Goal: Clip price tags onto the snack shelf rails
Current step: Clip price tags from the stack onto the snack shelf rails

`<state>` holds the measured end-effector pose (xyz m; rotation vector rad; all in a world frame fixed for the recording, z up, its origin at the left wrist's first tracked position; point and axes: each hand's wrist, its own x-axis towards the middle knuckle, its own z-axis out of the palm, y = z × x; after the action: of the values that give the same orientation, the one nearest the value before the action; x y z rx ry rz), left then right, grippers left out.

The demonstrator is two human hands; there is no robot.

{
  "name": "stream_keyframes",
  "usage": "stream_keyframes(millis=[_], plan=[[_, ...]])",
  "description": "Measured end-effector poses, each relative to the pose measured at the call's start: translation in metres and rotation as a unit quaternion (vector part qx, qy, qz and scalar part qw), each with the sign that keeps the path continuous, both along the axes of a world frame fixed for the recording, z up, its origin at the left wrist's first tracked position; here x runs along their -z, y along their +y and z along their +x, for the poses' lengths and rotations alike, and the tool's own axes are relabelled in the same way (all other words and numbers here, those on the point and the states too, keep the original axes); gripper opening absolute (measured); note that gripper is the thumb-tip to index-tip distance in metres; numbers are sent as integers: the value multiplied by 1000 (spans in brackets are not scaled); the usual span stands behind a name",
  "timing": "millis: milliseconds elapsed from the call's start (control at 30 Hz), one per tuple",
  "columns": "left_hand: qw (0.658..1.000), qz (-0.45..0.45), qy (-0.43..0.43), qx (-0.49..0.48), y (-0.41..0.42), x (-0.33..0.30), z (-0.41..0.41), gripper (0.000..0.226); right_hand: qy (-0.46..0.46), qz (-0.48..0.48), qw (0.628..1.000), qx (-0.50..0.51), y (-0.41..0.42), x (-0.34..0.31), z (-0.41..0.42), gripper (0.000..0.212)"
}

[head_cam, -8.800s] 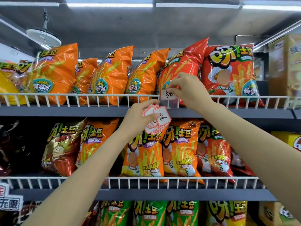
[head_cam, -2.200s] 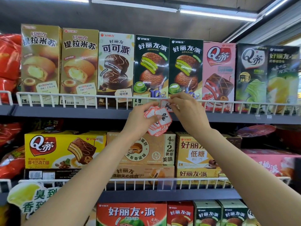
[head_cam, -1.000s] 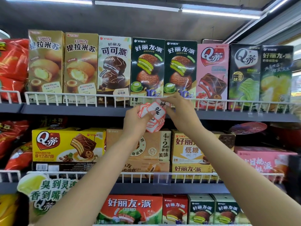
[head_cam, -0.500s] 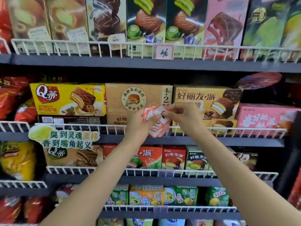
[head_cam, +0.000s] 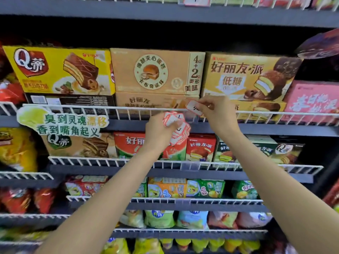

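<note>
My left hand (head_cam: 159,132) grips a stack of red-bordered white price tags (head_cam: 178,128) just below the white wire rail (head_cam: 91,110) of the shelf with cake boxes. My right hand (head_cam: 217,111) pinches a single price tag (head_cam: 194,107) and holds it against that rail, between the brown carton (head_cam: 156,70) and the yellow pie box (head_cam: 247,76). A clipped tag (head_cam: 197,1) hangs on the rail of the shelf above, cut off by the frame's top edge.
A green and yellow promo sign (head_cam: 60,121) hangs on the rail at left. Lower shelves with wire rails (head_cam: 128,161) hold small snack boxes and bags. A pink box (head_cam: 315,99) stands at right, a yellow cake box (head_cam: 58,70) at left.
The view has dropped from the top shelf, where one tag stays clipped. My right hand took a single tag from the stack and brought it to the lower rail.
</note>
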<state>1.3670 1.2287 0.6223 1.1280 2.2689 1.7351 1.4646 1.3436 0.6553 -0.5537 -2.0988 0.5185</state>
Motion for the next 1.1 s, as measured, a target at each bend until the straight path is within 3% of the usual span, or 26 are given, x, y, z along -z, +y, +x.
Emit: stream_keyframes(millis=[200, 467, 867, 1033, 1100], plan=[[1000, -12, 19, 18, 6, -1, 4, 30, -16, 48, 999, 2, -4, 3, 0, 26], [998, -36, 54, 16, 2, 5, 6, 51, 5, 73, 997, 27, 1, 8, -3, 13], [990, -72, 118, -3, -6, 13, -3, 40, -25, 203, 978, 38, 3, 15, -5, 14], [988, -86, 127, 3, -8, 15, -4, 43, -88, 279, 954, 65, 3, 23, -3, 47], [988, -86, 128, 4, -8, 15, -4, 44, -72, 310, 943, 93, 0, 22, -3, 48]])
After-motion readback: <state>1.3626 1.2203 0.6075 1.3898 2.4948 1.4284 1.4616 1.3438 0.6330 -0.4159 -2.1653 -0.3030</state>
